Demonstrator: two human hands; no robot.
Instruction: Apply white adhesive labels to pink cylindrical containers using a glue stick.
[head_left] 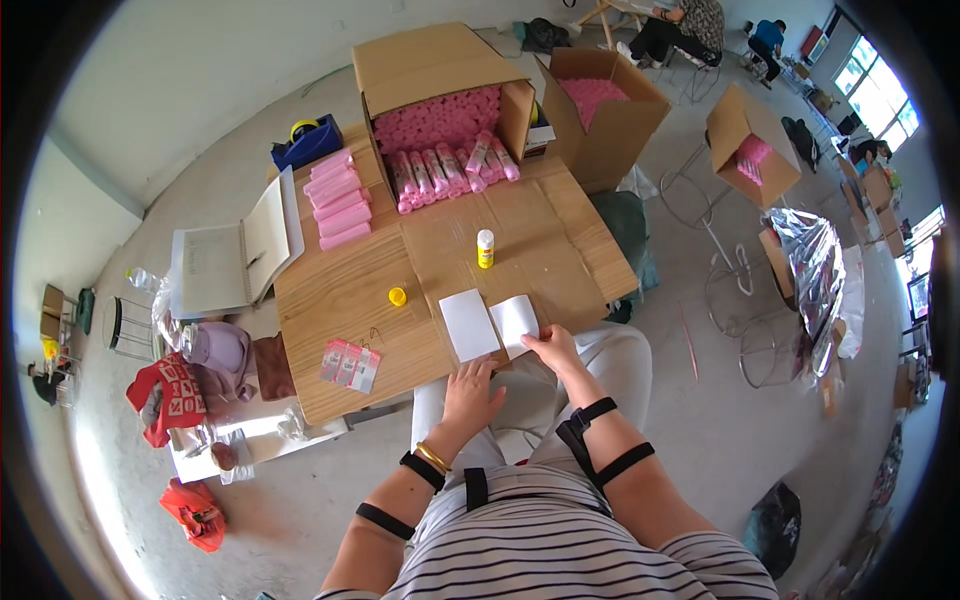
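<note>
Two pieces of white paper lie on a flattened cardboard sheet (pixel 560 235) at the table's near edge. My left hand (pixel 470 398) is open, its outstretched fingertips touching the lower edge of the left white paper (pixel 467 325). Between thumb and fingers, my right hand (pixel 556 350) pinches the lower right corner of the slightly curled right white paper (pixel 513 318). Beyond the papers a glue stick (pixel 486 252) with a yellow label stands upright. To its left is a round yellow cap (pixel 397 296). Red-and-white printed labels (pixel 350 366) lie near the table's left front corner.
Pink-wrapped rolls (pixel 340 205) lie stacked at the table's left. Behind, an open carton (pixel 430 60) on its side holds many more. An open notebook (pixel 220 265) with a pen is beyond the left edge. Another carton (pixel 605 130) stands at the back right. People sit farther off.
</note>
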